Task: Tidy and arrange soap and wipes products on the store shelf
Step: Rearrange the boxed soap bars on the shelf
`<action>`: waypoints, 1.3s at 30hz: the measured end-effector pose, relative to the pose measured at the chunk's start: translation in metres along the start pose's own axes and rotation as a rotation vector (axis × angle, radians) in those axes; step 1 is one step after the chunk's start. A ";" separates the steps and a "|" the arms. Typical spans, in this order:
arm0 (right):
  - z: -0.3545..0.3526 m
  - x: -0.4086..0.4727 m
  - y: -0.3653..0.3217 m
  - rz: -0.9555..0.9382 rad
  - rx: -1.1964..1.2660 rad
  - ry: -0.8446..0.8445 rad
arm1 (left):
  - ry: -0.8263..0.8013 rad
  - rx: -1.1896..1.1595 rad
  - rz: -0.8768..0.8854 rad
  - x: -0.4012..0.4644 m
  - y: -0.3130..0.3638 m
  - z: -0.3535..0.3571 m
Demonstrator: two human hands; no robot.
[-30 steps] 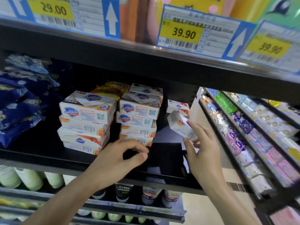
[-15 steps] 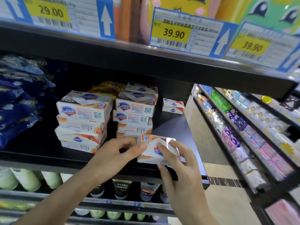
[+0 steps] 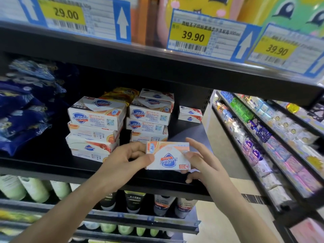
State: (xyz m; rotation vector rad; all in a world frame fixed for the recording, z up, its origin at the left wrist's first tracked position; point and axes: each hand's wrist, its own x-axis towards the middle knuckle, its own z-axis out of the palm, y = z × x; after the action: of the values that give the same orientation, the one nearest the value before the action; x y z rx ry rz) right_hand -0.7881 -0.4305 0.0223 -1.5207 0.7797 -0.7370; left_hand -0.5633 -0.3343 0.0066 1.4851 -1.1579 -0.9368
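Both hands hold one white soap box (image 3: pixel 168 156) over the front edge of the black shelf (image 3: pixel 43 165), just below the centre of the view. The box faces the camera with its blue shield logo upside down. The left hand (image 3: pixel 122 160) grips the box's left end, thumb on the front face and fingers curled behind it. The right hand (image 3: pixel 201 163) grips the right end, fingertips pressed on the front face near the right corner and the lower fingers curled under the box.

At 12 o'clock from the held box, just behind it, stands the right stack of soap boxes (image 3: pixel 149 118), four or so boxes high. At 10 o'clock is the left stack of soap boxes (image 3: pixel 95 127), close beside the right stack, with a narrow gap between them. A yellow packet (image 3: pixel 121 93) lies behind the two stacks, on top. At 1 o'clock, well back on the shelf, a small pair of soap boxes (image 3: pixel 190 114) sits apart from the stacks. At 9 o'clock, dark blue packs (image 3: pixel 22 111) are piled at the shelf's left end.

Price tags (image 3: pixel 192 35) reading 29.00 and 39.90 line the shelf above. Below, at 6 o'clock, dark tubes (image 3: pixel 135 201) and pale green bottles (image 3: pixel 35 190) stand in rows. At 3 o'clock another shelf rack (image 3: pixel 263 137) runs away, filled with small colourful packs.
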 end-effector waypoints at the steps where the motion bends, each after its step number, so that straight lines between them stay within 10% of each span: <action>1: 0.000 0.004 -0.001 0.003 0.014 -0.035 | -0.002 0.007 -0.003 0.000 0.000 0.000; 20: 0.001 0.003 0.024 -0.319 -0.030 0.054 | 0.019 0.110 -0.024 -0.004 0.009 0.004; 39: -0.011 0.014 0.029 -0.146 0.134 -0.006 | -0.046 0.070 0.043 -0.005 0.006 -0.001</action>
State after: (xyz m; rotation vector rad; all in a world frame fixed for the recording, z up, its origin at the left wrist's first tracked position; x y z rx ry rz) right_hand -0.7914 -0.4499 -0.0054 -1.4684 0.6064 -0.8755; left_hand -0.5651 -0.3296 0.0127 1.4956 -1.2629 -0.9139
